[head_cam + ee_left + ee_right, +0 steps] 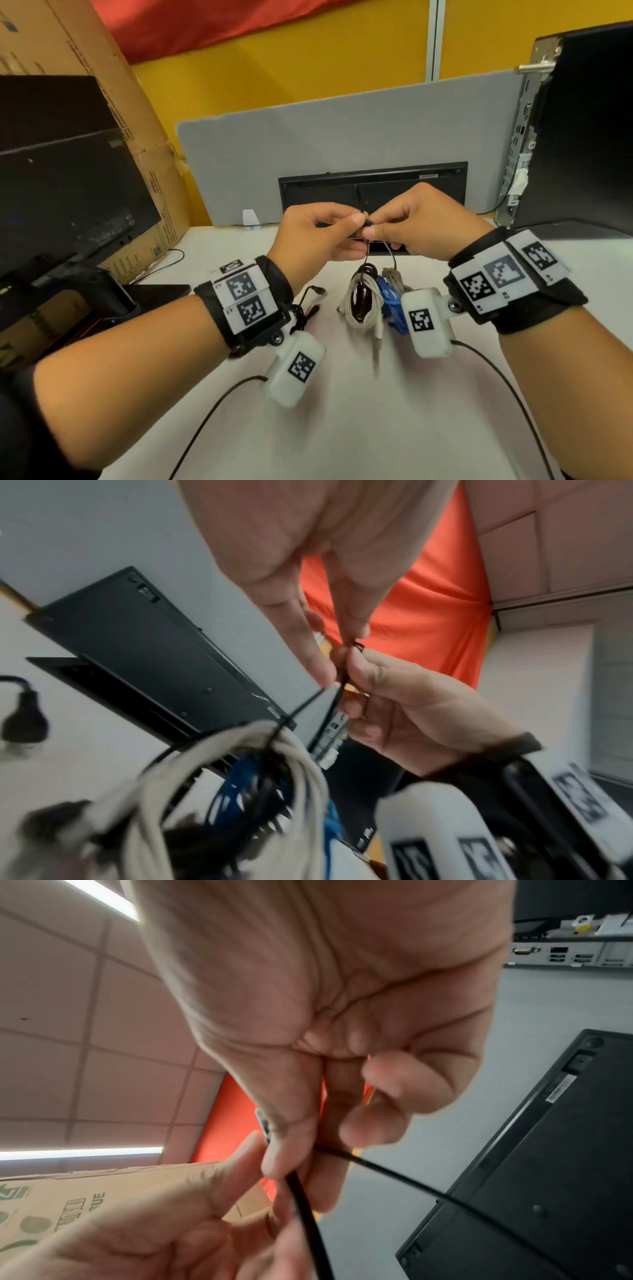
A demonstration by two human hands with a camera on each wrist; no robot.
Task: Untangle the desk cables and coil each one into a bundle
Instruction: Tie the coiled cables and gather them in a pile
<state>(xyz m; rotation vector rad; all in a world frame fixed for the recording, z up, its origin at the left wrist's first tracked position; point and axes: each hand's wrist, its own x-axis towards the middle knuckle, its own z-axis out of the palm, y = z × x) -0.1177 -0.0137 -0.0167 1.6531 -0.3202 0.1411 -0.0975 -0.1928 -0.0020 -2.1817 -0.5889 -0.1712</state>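
Both hands' grips, left hand (310, 236) and right hand (423, 226), pinch the black cable (365, 255) above the desk (342, 411).

The head view looks forward and down over the table (342, 411). Each wrist view sits close under its own palm, angled upward toward the fingertips. All three share the black cable (365, 253) and the upturned keyboard (373, 185).
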